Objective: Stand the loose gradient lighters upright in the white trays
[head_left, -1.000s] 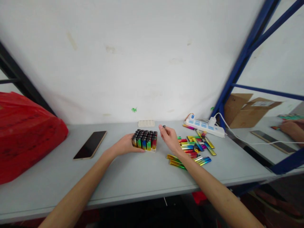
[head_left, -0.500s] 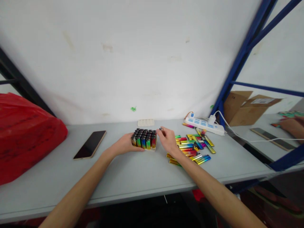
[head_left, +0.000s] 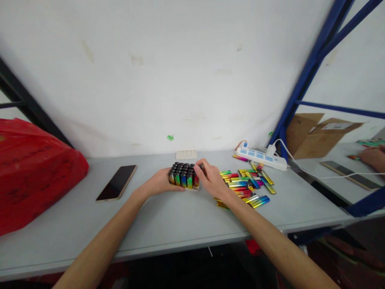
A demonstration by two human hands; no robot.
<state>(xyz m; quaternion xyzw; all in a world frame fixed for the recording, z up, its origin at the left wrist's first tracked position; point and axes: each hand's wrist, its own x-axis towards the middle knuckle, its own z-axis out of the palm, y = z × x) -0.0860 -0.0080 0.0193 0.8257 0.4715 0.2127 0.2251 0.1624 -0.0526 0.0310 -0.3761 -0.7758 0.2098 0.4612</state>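
Note:
Several metallic, rainbow-coloured lighters with black tops (head_left: 183, 176) stand upright in rows in a low, pale tray (head_left: 195, 189). My left hand (head_left: 161, 181) is wrapped round the left side and front corner of this block and holds it. My right hand (head_left: 208, 176) is at the block's right edge, its thumb and forefinger pinching the dark top of a lighter (head_left: 202, 166); the rest of that lighter is hidden by the fingers. Right of my right wrist, a loose pile of shiny coloured lighters (head_left: 240, 185) lies flat on the grey table (head_left: 168, 224).
Behind the block, a pale empty tray (head_left: 186, 155) lies against the wall. A phone (head_left: 118, 182) and a red bag (head_left: 36, 176) are at the left. To the right are a power strip (head_left: 261, 157), a blue frame, a cardboard box (head_left: 313, 136) and another person's hand (head_left: 373, 157).
My right thumb and forefinger have moved slightly left, onto the right edge of the block. My left hand keeps its hold. The whole view has shifted slightly.

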